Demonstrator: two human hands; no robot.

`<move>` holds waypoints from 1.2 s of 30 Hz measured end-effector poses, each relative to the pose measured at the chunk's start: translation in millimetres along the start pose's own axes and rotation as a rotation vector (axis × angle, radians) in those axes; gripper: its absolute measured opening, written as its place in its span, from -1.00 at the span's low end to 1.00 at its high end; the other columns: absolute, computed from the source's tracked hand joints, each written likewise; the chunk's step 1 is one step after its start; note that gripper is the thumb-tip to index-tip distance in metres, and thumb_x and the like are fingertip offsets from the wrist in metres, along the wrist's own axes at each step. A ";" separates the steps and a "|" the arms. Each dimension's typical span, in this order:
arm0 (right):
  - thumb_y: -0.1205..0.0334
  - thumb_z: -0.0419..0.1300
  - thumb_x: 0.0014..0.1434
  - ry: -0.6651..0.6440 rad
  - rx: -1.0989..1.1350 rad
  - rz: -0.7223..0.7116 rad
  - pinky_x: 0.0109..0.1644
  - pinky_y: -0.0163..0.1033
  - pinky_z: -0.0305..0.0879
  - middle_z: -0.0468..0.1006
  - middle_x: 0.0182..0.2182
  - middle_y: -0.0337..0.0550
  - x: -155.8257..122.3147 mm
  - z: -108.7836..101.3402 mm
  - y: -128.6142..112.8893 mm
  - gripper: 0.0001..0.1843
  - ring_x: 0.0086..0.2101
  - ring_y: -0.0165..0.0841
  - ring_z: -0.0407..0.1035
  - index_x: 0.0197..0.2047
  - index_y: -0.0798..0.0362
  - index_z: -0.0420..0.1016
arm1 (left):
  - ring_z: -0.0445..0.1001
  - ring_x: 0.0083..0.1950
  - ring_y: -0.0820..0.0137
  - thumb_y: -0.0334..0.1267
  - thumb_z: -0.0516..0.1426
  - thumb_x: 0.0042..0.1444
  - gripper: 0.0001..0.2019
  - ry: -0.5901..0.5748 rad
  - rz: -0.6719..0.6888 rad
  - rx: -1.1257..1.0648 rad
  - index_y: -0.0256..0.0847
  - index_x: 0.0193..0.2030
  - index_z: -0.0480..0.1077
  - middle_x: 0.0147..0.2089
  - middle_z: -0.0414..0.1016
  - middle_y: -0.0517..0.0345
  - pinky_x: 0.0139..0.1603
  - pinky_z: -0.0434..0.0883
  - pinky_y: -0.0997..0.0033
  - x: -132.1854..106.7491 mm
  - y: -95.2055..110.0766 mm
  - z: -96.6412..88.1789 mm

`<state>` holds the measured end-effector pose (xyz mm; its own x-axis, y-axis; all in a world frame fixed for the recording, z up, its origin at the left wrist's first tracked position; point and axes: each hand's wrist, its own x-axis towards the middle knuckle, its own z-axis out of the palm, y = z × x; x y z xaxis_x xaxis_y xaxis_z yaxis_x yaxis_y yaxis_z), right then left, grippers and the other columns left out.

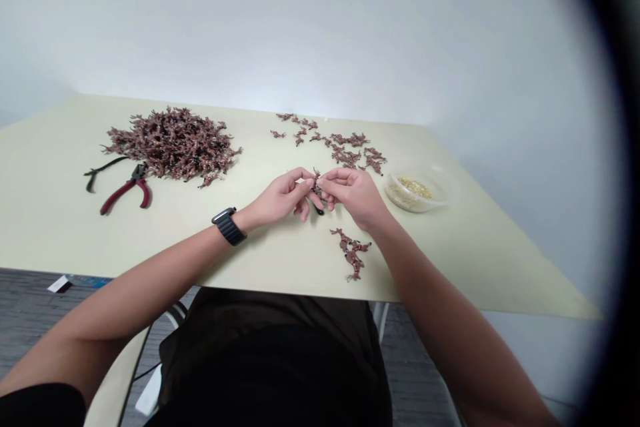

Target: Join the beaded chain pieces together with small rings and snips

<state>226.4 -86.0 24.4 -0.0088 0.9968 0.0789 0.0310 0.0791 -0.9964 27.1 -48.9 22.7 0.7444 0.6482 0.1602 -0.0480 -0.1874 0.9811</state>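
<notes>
Now, clock directions are taken from the two hands, with 12 pointing away from the person.

- Table (60,213): pale, matt; everything below is laid on it.
- Pile (173,143): a large heap of small reddish-brown pieces, noted at 10 o'clock, well apart from the hands.
- Scatter (345,147): loose pieces of the same kind, spread thinly at 12 to 1 o'clock, near the hands.
- Left hand (277,200) and right hand (357,195): held together just above the table's middle, fingertips meeting.
- Bowl (400,200): clear, holding fine yellowish bits, at 3 o'clock, just beside the right hand.
- Pliers (125,190): red-handled, at 9 o'clock, below the pile; a black tool (103,170) is laid just beside them.
- Strand (353,252): a short run of pieces, at 5 o'clock, near the table's front edge.
- Watch (229,225): dark band, worn on the left wrist.
- Piece (317,185): pinched between the closed thumb and forefinger of each hand, right where the hands meet. The other fingers are curled loosely. A dark tip is seen below the left fingers; what it is cannot be told.
</notes>
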 end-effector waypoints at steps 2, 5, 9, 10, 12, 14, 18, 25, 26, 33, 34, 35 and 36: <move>0.01 0.51 0.05 0.019 -0.033 -0.027 -0.48 -0.27 0.39 0.57 -0.51 -0.17 -1.1 0.4 -1.2 -0.67 -0.57 -0.40 0.40 -0.29 0.09 0.62 | 0.56 -0.48 0.51 0.08 0.02 0.48 -0.63 0.008 -0.011 -0.011 -0.25 0.01 0.28 -0.14 0.68 -0.10 -0.44 0.36 0.52 0.2 -0.1 0.3; 0.01 0.46 0.10 0.048 -0.124 -0.073 -0.49 -0.26 0.37 0.58 -0.50 -0.16 -2.9 2.4 -2.7 -0.69 -0.58 -0.39 0.40 -0.29 0.09 0.60 | 0.56 -0.49 0.51 0.09 0.03 0.47 -0.62 0.018 -0.028 -0.030 -0.25 -0.01 0.28 -0.14 0.69 -0.10 -0.44 0.34 0.52 -0.1 -0.8 1.0; 0.06 0.33 0.22 0.111 -0.340 -0.217 -0.44 -0.23 0.38 0.60 -0.46 -0.14 -5.4 5.8 -1.4 -0.76 -0.54 -0.35 0.45 -0.29 0.08 0.60 | 0.56 -0.48 0.51 0.06 0.03 0.48 -0.65 0.018 -0.045 -0.061 -0.25 -0.01 0.27 -0.12 0.69 -0.12 -0.45 0.33 0.52 -0.3 -0.3 2.5; 0.08 0.31 0.24 0.128 -0.393 -0.254 -0.42 -0.23 0.38 0.60 -0.45 -0.14 -6.1 6.3 -0.6 -0.78 -0.52 -0.35 0.45 -0.28 0.07 0.60 | 0.56 -0.48 0.51 0.06 0.03 0.48 -0.65 0.021 -0.045 -0.066 -0.25 -0.01 0.27 -0.12 0.69 -0.12 -0.45 0.32 0.52 -0.3 -0.1 2.7; 0.13 0.28 0.27 0.153 -0.506 -0.326 -0.37 -0.23 0.37 0.59 -0.46 -0.17 -7.4 6.5 0.6 -0.82 -0.50 -0.36 0.44 -0.27 0.06 0.60 | 0.56 -0.48 0.51 0.05 0.03 0.49 -0.65 0.025 -0.046 -0.072 -0.25 -0.02 0.27 -0.12 0.69 -0.12 -0.45 0.32 0.52 0.0 -0.3 2.7; 0.18 0.25 0.29 0.161 -0.636 -0.420 -0.33 -0.23 0.35 0.58 -0.47 -0.19 -8.7 6.0 0.9 -0.85 -0.51 -0.38 0.40 -0.26 0.05 0.59 | 0.55 -0.48 0.52 0.05 0.02 0.49 -0.65 0.026 -0.050 -0.071 -0.26 -0.02 0.28 -0.12 0.68 -0.12 -0.45 0.32 0.53 0.2 -1.1 2.3; 0.26 0.22 0.29 0.137 -0.771 -0.542 -0.25 -0.21 0.34 0.58 -0.46 -0.18 -10.0 5.9 0.3 -0.88 -0.44 -0.36 0.43 -0.27 0.04 0.57 | 0.55 -0.48 0.53 0.06 0.04 0.47 -0.65 0.023 -0.038 -0.002 -0.23 0.00 0.28 -0.13 0.68 -0.08 -0.46 0.34 0.54 -1.0 -4.4 0.9; 0.04 0.37 0.20 0.038 -0.165 -0.066 -0.52 -0.25 0.28 0.54 -0.52 -0.21 -4.3 7.6 2.2 -0.74 -0.61 -0.40 0.36 -0.31 0.05 0.50 | 0.52 -0.51 0.51 0.07 0.05 0.46 -0.65 0.069 0.025 0.132 -0.18 0.10 0.25 -0.21 0.67 0.01 -0.43 0.45 0.51 -2.8 -5.6 0.5; 0.02 0.41 0.17 0.025 -0.101 -0.027 -0.52 -0.26 0.29 0.54 -0.52 -0.22 -3.6 7.0 1.9 -0.72 -0.61 -0.41 0.35 -0.31 0.05 0.51 | 0.52 -0.51 0.51 0.08 0.05 0.46 -0.65 0.063 0.026 0.112 -0.18 0.10 0.25 -0.20 0.67 0.01 -0.44 0.45 0.51 -2.4 -5.0 0.5; -0.06 0.45 0.12 0.059 -0.100 -0.036 -0.50 -0.27 0.32 0.55 -0.52 -0.20 -4.3 5.7 -3.2 -0.64 -0.59 -0.40 0.37 -0.28 0.07 0.57 | 0.56 -0.49 0.51 0.09 0.04 0.47 -0.63 0.031 -0.017 -0.016 -0.23 0.02 0.27 -0.18 0.69 -0.07 -0.45 0.35 0.55 -0.5 -0.4 1.0; -0.06 0.43 0.15 0.066 -0.137 -0.060 -0.50 -0.26 0.32 0.55 -0.52 -0.20 -5.1 6.4 -3.6 -0.66 -0.59 -0.40 0.37 -0.28 0.07 0.56 | 0.56 -0.49 0.51 0.08 0.04 0.47 -0.64 0.030 -0.025 -0.028 -0.23 0.02 0.27 -0.18 0.69 -0.07 -0.44 0.35 0.54 -0.7 0.1 1.4; -0.05 0.40 0.18 0.080 -0.186 -0.095 -0.49 -0.25 0.32 0.55 -0.52 -0.20 -6.0 7.1 -3.6 -0.67 -0.59 -0.39 0.37 -0.28 0.06 0.56 | 0.56 -0.49 0.51 0.08 0.04 0.47 -0.64 0.030 -0.030 -0.041 -0.23 0.02 0.27 -0.18 0.69 -0.07 -0.44 0.34 0.54 -0.8 0.4 1.8; -0.04 0.36 0.22 0.099 -0.251 -0.140 -0.47 -0.24 0.32 0.55 -0.51 -0.19 -7.0 7.9 -3.4 -0.70 -0.58 -0.38 0.37 -0.27 0.05 0.55 | 0.56 -0.49 0.51 0.08 0.03 0.47 -0.64 0.030 -0.034 -0.052 -0.23 0.01 0.27 -0.18 0.69 -0.07 -0.44 0.34 0.54 -0.9 0.6 2.2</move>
<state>218.5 -93.4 27.0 0.0667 0.9710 0.2297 0.2823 0.2025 -0.9377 27.9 -51.2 23.0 0.7261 0.6754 0.1288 -0.0582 -0.1263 0.9903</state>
